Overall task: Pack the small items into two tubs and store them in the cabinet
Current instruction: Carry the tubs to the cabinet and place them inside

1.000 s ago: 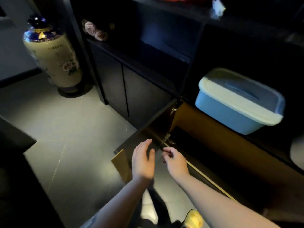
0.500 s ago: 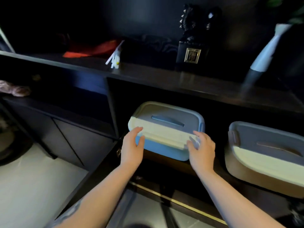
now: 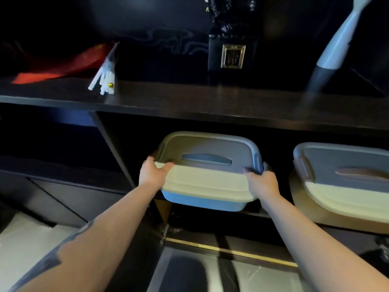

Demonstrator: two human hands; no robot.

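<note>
Hands (image 3: 152, 172) on blue tub (image 3: 207, 182) edges

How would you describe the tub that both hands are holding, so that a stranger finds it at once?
Look in the open shelf of the dark cabinet, under its long top. Two lidded tubs sit there; take the blue tub, left of the brown tub.

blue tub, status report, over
Both hands gripping: left hand, right hand on the blue tub sides. Lid on, tub on shelf. Brown tub beside it, apart.
</note>
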